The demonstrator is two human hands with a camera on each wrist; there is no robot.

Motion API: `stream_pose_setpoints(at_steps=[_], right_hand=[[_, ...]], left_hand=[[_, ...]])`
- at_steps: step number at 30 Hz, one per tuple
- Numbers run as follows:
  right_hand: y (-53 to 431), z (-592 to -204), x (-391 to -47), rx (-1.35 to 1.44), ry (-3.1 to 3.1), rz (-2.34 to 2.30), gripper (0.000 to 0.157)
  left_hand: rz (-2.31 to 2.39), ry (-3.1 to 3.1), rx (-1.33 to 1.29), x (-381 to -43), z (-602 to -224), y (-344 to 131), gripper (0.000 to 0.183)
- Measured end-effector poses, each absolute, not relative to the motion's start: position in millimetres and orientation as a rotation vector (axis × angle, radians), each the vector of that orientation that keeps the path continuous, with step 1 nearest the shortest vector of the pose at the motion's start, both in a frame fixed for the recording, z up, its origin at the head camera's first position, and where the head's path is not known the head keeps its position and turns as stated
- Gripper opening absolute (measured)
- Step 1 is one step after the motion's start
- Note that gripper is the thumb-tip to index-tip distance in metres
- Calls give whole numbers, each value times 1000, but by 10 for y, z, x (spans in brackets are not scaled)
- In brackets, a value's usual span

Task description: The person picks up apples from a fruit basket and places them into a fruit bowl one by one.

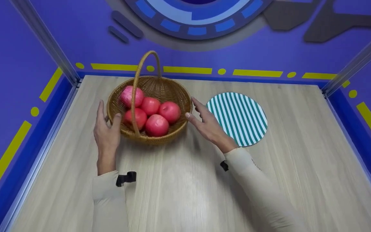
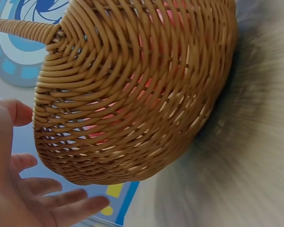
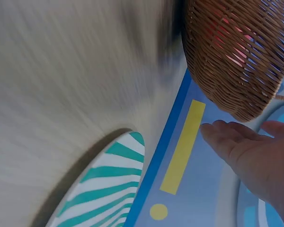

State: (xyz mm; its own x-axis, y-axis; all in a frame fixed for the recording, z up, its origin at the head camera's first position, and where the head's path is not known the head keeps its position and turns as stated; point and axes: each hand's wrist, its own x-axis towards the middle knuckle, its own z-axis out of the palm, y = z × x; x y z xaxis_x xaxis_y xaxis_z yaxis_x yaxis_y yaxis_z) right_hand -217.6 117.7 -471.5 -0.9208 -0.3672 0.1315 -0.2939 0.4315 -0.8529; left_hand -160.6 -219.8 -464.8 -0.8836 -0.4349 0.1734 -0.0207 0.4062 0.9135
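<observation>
A brown wicker basket (image 1: 164, 87) with a tall arched handle stands on the table's left half, holding several pinkish-red apples (image 1: 157, 125). To its left is my left hand (image 1: 107, 135), fingers extended and thumb near the rim. The left wrist view shows the thumb tip at the edge of the basket (image 2: 128, 94); contact is hard to tell. On the basket's other side my right hand (image 1: 209, 125) reaches toward the rim, fingers loosely straight. In the right wrist view its fingertips lie just beside the basket (image 3: 236, 56). Neither hand curls round anything.
A round green-and-white striped mat (image 1: 238, 119) lies right of the basket, partly behind my right hand and wrist. Blue panels (image 1: 185, 58) with yellow marks enclose the pale wooden table (image 1: 301, 154) at the back and both sides.
</observation>
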Motion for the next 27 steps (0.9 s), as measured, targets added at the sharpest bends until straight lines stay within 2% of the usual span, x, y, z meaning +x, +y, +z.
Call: stream_pose_setpoints(at_steps=[11, 27], right_hand=[[1135, -4815, -2196, -642, 2489, -1637, 76], [1217, -4880, -2206, -592, 2455, -1724, 70]], left_hand=[[-1625, -2150, 461, -1606, -4764, -2179, 57], [-1716, -2080, 388, -1612, -4870, -2145, 55]])
